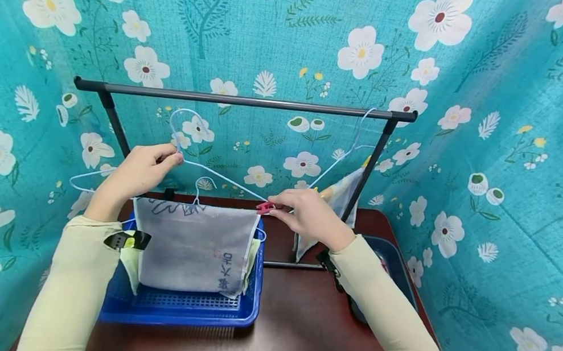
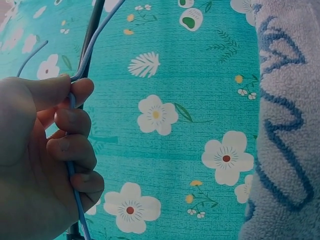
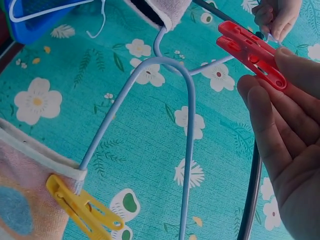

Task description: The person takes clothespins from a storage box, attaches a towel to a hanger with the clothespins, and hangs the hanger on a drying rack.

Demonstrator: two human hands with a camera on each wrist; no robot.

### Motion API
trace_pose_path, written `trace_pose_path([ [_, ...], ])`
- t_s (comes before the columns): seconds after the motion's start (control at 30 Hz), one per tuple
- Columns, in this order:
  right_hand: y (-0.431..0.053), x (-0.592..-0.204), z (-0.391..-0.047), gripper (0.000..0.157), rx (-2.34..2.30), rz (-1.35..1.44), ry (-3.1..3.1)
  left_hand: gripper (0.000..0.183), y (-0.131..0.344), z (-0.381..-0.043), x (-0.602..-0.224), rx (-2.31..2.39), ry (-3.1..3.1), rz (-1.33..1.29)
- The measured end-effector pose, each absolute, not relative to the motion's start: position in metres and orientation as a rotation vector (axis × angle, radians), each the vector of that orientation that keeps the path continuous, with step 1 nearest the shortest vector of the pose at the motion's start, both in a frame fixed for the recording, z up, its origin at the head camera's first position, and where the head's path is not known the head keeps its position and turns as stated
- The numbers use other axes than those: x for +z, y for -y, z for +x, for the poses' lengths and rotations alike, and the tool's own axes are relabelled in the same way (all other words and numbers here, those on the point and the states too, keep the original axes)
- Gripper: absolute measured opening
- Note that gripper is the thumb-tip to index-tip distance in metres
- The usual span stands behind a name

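Observation:
My left hand (image 1: 137, 172) grips a light blue wire hanger (image 1: 219, 179) just below its hook; the left wrist view shows the fingers curled round the wire (image 2: 71, 150). A grey towel (image 1: 186, 245) with dark blue markings hangs from that hanger. Between thumb and fingertips, my right hand (image 1: 310, 216) pinches a red clothespin (image 1: 264, 207) near the towel's upper right corner. The right wrist view shows this red clothespin (image 3: 250, 52) apart from the towel's corner (image 3: 172, 12), its legs held in the fingers.
A black rack (image 1: 248, 102) stands behind. On its right end hangs another blue hanger (image 1: 354, 143) with a patterned cloth (image 1: 344, 190) and yellow clothespin (image 3: 82, 207). Beneath the towel is a blue basket (image 1: 178, 320) with cloths and hangers. A dark bin (image 1: 400, 268) stands right on the table (image 1: 296, 326).

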State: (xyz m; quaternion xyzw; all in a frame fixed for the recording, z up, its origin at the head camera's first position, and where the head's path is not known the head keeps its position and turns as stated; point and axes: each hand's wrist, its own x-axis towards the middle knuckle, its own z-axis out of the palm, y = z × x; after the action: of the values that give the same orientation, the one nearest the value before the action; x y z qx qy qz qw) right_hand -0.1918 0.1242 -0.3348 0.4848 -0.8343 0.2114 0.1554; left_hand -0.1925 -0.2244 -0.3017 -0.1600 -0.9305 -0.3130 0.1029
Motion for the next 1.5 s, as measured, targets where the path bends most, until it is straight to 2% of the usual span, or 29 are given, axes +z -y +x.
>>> trace_pose_path([
  [0.57,-0.111,-0.329,-0.207,0.020,0.584,1.390,2.391,0.033,0.219,-0.190,-0.284,-0.929,2.756,-0.460],
  [1.5,-0.098,-0.313,-0.214,0.012,0.452,1.342,2.527,0.041,0.215,-0.186,-0.273,-0.960,2.715,-0.354],
])
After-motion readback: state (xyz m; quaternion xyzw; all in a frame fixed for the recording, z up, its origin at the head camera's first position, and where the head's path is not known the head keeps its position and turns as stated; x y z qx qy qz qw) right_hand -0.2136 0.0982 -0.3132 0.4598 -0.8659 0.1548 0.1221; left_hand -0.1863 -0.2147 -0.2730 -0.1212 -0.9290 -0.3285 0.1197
